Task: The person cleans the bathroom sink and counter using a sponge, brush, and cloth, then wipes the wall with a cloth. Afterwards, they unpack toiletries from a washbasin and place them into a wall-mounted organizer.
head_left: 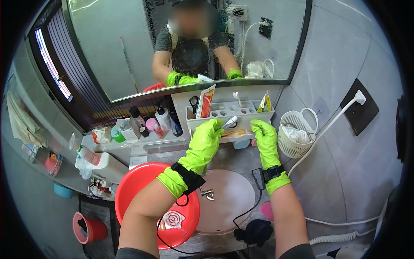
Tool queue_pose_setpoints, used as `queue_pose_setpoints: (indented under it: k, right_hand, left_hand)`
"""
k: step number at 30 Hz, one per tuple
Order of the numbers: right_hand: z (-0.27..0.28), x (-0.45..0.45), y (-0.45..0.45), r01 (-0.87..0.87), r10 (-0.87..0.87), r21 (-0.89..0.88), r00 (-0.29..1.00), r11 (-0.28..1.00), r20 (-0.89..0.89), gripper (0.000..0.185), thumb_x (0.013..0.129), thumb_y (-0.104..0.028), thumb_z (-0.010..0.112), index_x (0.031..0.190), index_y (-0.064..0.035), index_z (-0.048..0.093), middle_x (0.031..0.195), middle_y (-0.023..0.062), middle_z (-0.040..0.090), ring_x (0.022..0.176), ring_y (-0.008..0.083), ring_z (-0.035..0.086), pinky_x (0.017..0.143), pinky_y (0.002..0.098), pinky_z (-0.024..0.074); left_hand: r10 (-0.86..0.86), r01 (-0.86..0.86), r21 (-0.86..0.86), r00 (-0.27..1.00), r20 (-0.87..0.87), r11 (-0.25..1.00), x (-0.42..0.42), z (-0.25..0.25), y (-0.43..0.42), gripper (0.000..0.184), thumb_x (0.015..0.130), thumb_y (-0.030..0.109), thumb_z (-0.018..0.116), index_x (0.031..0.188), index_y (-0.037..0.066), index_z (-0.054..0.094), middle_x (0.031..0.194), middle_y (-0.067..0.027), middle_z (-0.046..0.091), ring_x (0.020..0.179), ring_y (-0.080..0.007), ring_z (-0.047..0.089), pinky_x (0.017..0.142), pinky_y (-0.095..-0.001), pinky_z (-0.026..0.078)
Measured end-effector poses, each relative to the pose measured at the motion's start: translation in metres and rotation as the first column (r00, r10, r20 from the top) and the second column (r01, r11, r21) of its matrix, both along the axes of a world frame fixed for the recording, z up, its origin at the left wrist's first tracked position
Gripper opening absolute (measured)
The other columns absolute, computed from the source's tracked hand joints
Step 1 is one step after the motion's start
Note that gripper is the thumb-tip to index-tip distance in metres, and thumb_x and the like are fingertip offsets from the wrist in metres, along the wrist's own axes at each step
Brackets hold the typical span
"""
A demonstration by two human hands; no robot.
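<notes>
A white toothbrush holder (197, 124) is mounted under the mirror. Scissors (194, 102), a red and white toothpaste tube (206, 102), a toothbrush (236, 96) and a yellow tube (265, 102) stand in it. My left hand (206, 140), in a lime-green rubber glove, is closed around a small white tube (230, 122) in front of the holder. An orange item (233, 133) lies on the lower ledge. Gloved likewise, my right hand (265, 137) has its fingers curled at the holder's lower right end, seemingly gripping it; the contact is partly hidden.
Below are a sink (226, 203) with a faucet (208, 194) and a red basin (129, 185). Bottles (163, 117) line the ledge at left. A white basket (295, 144) hangs at right beside a plugged-in cord (330, 125). The mirror (120, 52) spans above.
</notes>
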State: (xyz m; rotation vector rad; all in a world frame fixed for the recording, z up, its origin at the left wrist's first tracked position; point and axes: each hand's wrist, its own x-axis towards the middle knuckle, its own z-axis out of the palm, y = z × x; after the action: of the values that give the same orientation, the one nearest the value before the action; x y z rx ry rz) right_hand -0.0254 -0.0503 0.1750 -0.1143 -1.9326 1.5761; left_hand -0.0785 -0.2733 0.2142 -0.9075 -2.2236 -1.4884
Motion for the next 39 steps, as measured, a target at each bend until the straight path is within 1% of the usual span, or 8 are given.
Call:
queue_pose_setpoints:
  k: [3,11,23,28,30,33,36,39]
  right_hand:
    - [-0.007,-0.004,0.003,0.001,0.003,0.050,0.997,0.999,-0.081,0.021,0.090,0.000,0.061,0.108,-0.0013,0.072,0.087,0.0064,0.072,0.049,0.0060,0.049,0.044,0.0243,0.0390]
    - [-0.002,0.011,-0.003,0.103,-0.087,0.212,0.993,0.972,-0.083,0.025,0.091,-0.001,0.057,0.113,-0.0003,0.070,0.105,0.0153,0.072,0.094,0.0254,0.068,0.085,0.0327,0.0520]
    - [-0.007,0.012,-0.004,0.172,-0.132,0.324,0.981,0.930,-0.141,0.032,0.089,-0.002,0.059,0.120,-0.0028,0.066,0.117,0.0173,0.067,0.108,0.0325,0.063,0.092,0.0393,0.0504]
    - [-0.001,0.030,-0.025,0.220,-0.184,0.250,0.970,0.943,-0.160,0.037,0.091,-0.001,0.062,0.128,-0.0046,0.062,0.131,0.0125,0.059,0.113,0.0225,0.061,0.087,0.0310,0.0520]
    - [-0.002,0.047,-0.044,0.173,-0.136,0.258,0.979,0.950,-0.154,0.036,0.091,0.000,0.064,0.127,-0.0028,0.062,0.128,0.0102,0.061,0.108,0.0187,0.062,0.086,0.0283,0.0521]
    - [-0.021,0.076,-0.057,-0.045,0.061,0.304,0.997,0.952,-0.042,0.026,0.093,-0.005,0.066,0.119,-0.0018,0.068,0.106,0.0068,0.071,0.092,0.0147,0.065,0.082,0.0267,0.0519]
    - [-0.020,0.106,-0.081,-0.241,0.229,0.007,0.927,0.970,0.296,0.024,0.094,-0.015,0.067,0.113,-0.0009,0.070,0.088,0.0036,0.072,0.081,0.0131,0.065,0.071,0.0249,0.0489]
    - [-0.021,0.113,-0.096,-0.366,0.332,0.018,0.861,0.930,0.385,0.024,0.093,-0.019,0.069,0.110,-0.0021,0.072,0.080,0.0027,0.071,0.075,0.0137,0.064,0.064,0.0260,0.0460]
  left_hand:
    - [0.018,-0.029,-0.135,0.997,-0.081,0.990,-0.003,0.001,-0.005,0.020,0.081,0.001,0.064,0.101,0.000,0.068,0.090,-0.0197,0.069,0.084,-0.0394,0.066,0.074,-0.0442,0.052]
    - [-0.093,0.013,-0.448,0.984,-0.155,0.894,-0.007,-0.004,0.010,0.026,0.079,0.001,0.060,0.102,0.003,0.070,0.094,-0.0215,0.069,0.087,-0.0413,0.065,0.077,-0.0451,0.052]
    - [0.042,-0.135,-0.130,0.836,-0.548,0.982,0.048,0.071,-0.046,0.043,0.081,0.005,0.073,0.123,0.004,0.064,0.110,-0.0149,0.069,0.094,-0.0313,0.066,0.081,-0.0392,0.052]
    - [0.282,-0.313,-0.148,0.939,-0.198,0.938,0.072,0.080,-0.150,0.015,0.089,0.015,0.072,0.090,0.000,0.072,0.070,-0.0052,0.066,0.061,-0.0185,0.058,0.062,-0.0327,0.047]
    - [0.434,-0.456,-0.319,0.890,-0.142,0.831,0.080,0.074,-0.199,0.032,0.095,0.022,0.066,0.075,-0.002,0.069,0.056,-0.0056,0.056,0.055,-0.0191,0.054,0.060,-0.0327,0.046]
    - [0.288,-0.216,-0.245,0.904,0.316,0.945,0.087,0.032,-0.273,0.032,0.092,0.029,0.069,0.084,-0.002,0.069,0.062,-0.0111,0.060,0.058,-0.0238,0.058,0.068,-0.0350,0.052]
    - [0.282,0.081,-0.832,0.919,0.275,0.549,0.101,-0.001,-0.300,0.039,0.079,0.028,0.076,0.110,0.005,0.069,0.094,-0.0164,0.070,0.089,-0.0329,0.067,0.082,-0.0394,0.052]
    - [0.072,0.208,-0.856,0.959,0.272,0.473,0.123,-0.054,-0.296,0.049,0.069,0.022,0.077,0.117,0.014,0.069,0.100,-0.0129,0.069,0.094,-0.0333,0.064,0.082,-0.0447,0.051]
